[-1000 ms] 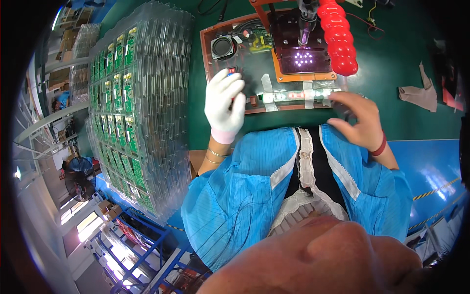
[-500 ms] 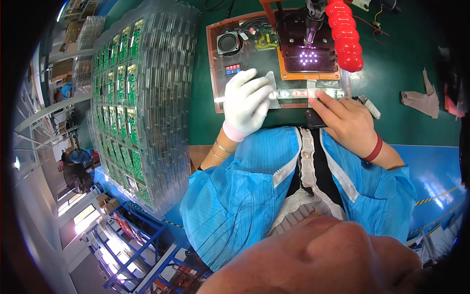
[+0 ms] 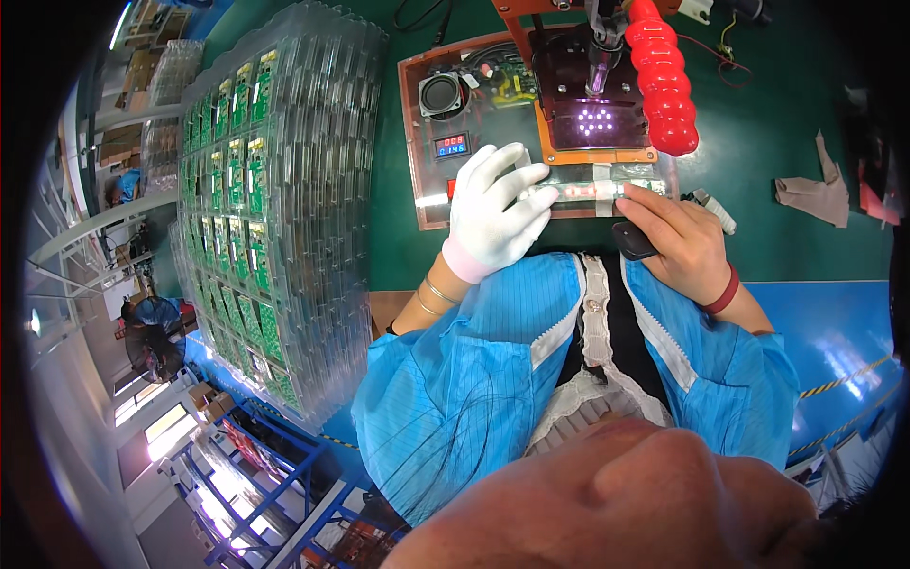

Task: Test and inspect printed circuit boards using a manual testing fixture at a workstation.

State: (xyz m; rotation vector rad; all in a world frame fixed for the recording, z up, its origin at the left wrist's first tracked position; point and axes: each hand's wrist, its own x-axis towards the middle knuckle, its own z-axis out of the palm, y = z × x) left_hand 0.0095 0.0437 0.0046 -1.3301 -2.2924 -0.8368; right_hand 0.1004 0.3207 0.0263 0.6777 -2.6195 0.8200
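Observation:
In a white glove, my left hand (image 3: 498,211) has its fingertips closed around the left end of a narrow strip (image 3: 580,192) with small red lights. The strip lies along the front of a test fixture with an orange-edged base (image 3: 427,214). My bare right hand (image 3: 681,242) presses its bunched fingertips to the strip's right end; the thumb is hidden. At the thumb side of this hand is a black rounded piece (image 3: 633,241). Pale tape (image 3: 603,194) crosses the strip. Behind it stands a dark press block (image 3: 595,121) with lit white dots.
A red ribbed lever handle (image 3: 664,90) hangs over the fixture. A round speaker (image 3: 441,95) and a small digital display (image 3: 452,146) sit at its left. Clear trays of green circuit boards (image 3: 322,190) rise at left. A beige cloth piece (image 3: 817,190) lies at right.
My left hand has come down and right onto the strip's left end. My right fingers have curled in, and the black piece has shifted right. The display reading differs. The view has shifted slightly.

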